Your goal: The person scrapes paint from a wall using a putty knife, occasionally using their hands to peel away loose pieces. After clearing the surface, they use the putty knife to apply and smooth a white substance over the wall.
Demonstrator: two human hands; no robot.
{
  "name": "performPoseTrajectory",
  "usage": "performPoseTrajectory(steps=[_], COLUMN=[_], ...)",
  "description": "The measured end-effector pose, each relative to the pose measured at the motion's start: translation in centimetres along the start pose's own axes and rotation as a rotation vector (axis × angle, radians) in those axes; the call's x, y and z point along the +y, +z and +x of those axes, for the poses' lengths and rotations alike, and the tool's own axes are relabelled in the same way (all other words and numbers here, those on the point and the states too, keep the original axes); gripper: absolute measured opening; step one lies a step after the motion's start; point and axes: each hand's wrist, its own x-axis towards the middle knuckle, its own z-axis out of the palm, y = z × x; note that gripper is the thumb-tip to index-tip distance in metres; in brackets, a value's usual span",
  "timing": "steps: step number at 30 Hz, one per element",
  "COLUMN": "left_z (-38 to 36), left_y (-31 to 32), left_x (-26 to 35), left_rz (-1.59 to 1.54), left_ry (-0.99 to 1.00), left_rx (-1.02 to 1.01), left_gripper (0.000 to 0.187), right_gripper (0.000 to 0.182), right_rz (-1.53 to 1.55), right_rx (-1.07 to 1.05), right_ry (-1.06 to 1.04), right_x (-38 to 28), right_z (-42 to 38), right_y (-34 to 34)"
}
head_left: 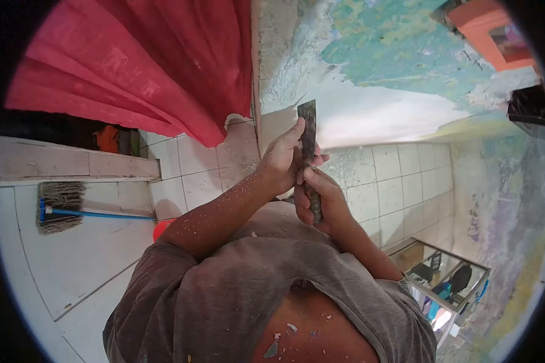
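Note:
A putty knife (308,127) with a dark, stained blade stands upright in front of my chest, its wide edge pointing toward the wall. My right hand (328,198) is closed around its handle, thumb pressed near the base of the blade. From the other side, my left hand (282,156) grips the lower blade, its thumb along the edge and its fingertips showing behind. The two hands almost touch. Pale flakes and dust cling to my left forearm and shirt (254,266).
Ahead is a wall (393,54) with peeling green paint and bare white patches. A red curtain (139,66) hangs at left. Debris lies on the tiled floor (393,187). A blue-handled broom (63,209) is at left; a glass-topped case (448,272) stands at right.

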Motion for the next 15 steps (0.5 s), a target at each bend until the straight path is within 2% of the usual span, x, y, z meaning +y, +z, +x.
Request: performPoseTrajectory(steps=[2,4,10,14,15], left_z=[-0.1,-0.3,-1.1,-1.3,-1.7], left_y=[0.5,1.0,1.4,0.8,1.1], left_x=[0.2,0.3,2.5,3.8,4.1], left_rz=[0.020,-0.002,0.039,0.029,0.052], left_ry=[-0.070,-0.024,-0.043,-0.130,-0.149], left_rx=[0.037,-0.022,-0.089,-0.115,-0.067], left_gripper=[0.052,0.043,0.044,0.045,0.044], right_gripper=[0.032,0.033,0.036,0.034,0.034], right_rz=[0.067,0.072,0.065,0.173,0.185], right_rx=[-0.023,0.073,0.087,0.096,0.107], right_ry=[0.011,-0.034,-0.048,-0.090,-0.102], right_x=[0.0,0.1,0.0,1.4,1.7], right_z=[-0.1,-0.2,0.4,1.2,1.4], right_y=[0.2,0.6,2.9,4.2,4.7])
